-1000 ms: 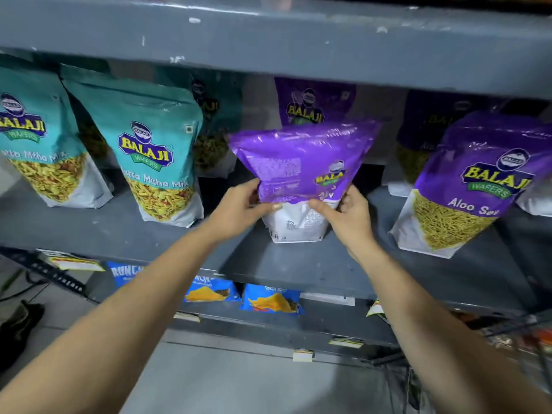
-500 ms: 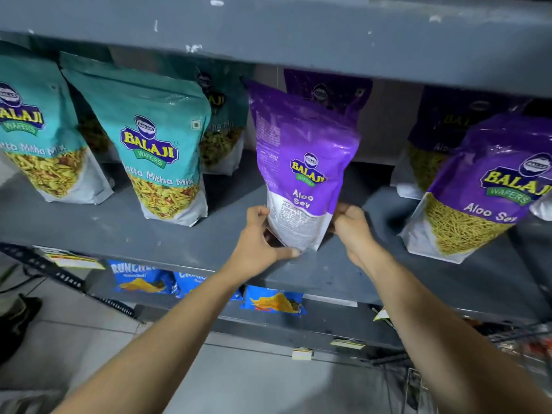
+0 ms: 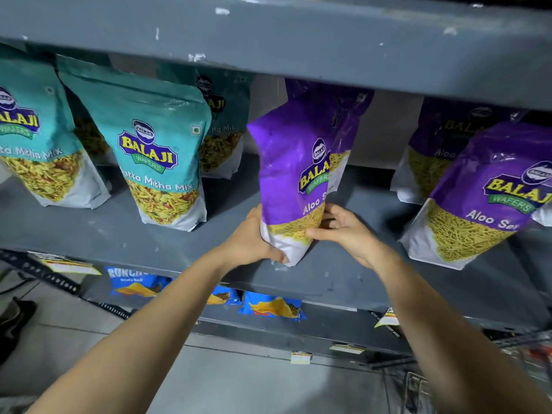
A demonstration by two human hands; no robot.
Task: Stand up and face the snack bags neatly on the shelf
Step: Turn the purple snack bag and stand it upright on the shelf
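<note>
Purple Aloo Sev bag (image 3: 291, 174) now turned edge-on, front facing right.

Upright on the shelf (image 3: 89, 234), near its front edge: Aloo Sev bag (image 3: 291, 186), between left hand (image 3: 254, 240) and right hand (image 3: 343, 231). Left of it, Mitha Mix bag (image 3: 158, 150); right, another Aloo Sev bag (image 3: 478, 204). More bags behind. Below, a lower shelf with chip packets (image 3: 271, 307).

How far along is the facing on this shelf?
Done: two teal bags and the right purple bag stand label-forward at the front. In hand: left hand and right hand grip the middle purple bag, upright but turned sideways. Left: square it to face forward.
</note>
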